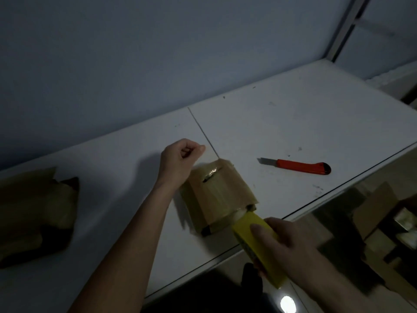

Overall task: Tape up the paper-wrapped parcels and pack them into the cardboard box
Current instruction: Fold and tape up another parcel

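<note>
Parcel (217, 195) between left grip (178, 161), right grip (286, 240)

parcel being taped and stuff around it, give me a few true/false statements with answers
1. The right hand grips a yellow tape roll. True.
2. The orange utility knife is in the left hand. False: it lies on the white table.
3. The knife's blade is extended. True.
4. The parcel sits inside a cardboard box. False: it rests on the table.
5. Another wrapped parcel lies far left. True.
</note>
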